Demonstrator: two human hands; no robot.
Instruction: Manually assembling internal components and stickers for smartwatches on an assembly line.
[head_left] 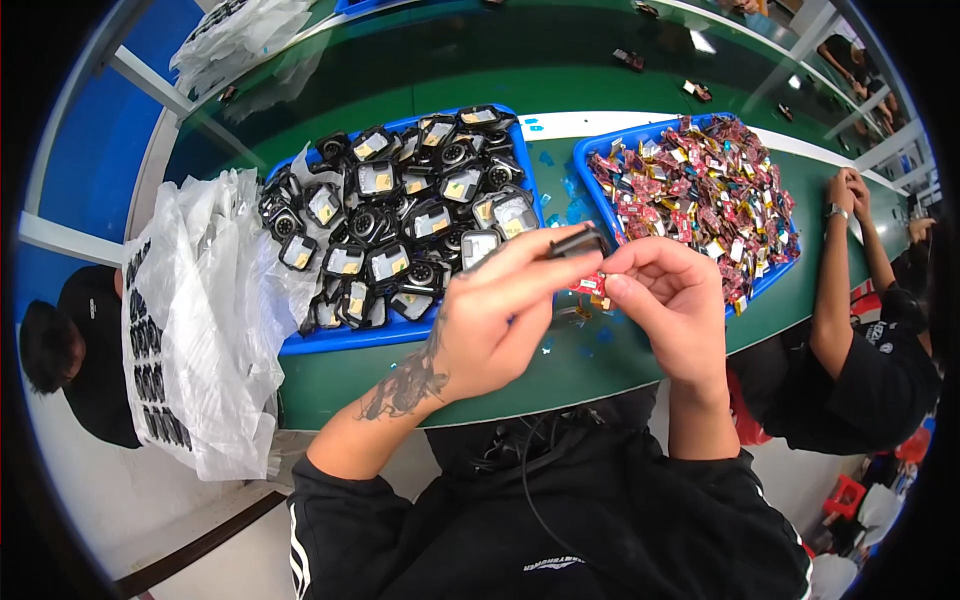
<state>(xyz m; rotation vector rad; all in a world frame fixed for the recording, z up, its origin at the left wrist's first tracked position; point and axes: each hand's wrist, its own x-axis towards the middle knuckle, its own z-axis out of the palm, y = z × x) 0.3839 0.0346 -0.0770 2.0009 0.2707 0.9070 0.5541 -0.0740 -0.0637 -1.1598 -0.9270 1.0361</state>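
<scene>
My left hand (500,312) is closed round a black watch case (576,243), its fingers stretched along the near side. My right hand (672,300) meets it over the green table, thumb and forefinger pinching a small red circuit board (589,284) just below the case. Whether the board is still joined to the case cannot be made out. Left of my hands, a blue tray (533,170) is heaped with black watch cases (388,262), several with pale stickers. To the right, a second blue tray (583,160) holds a pile of small red circuit boards (700,195).
White plastic sheets (215,330) holding rows of black parts hang over the table's left edge. Blue scraps (574,205) lie on the green table (480,385) between the trays. A moving-belt-like green surface (580,70) runs behind. People sit at both sides.
</scene>
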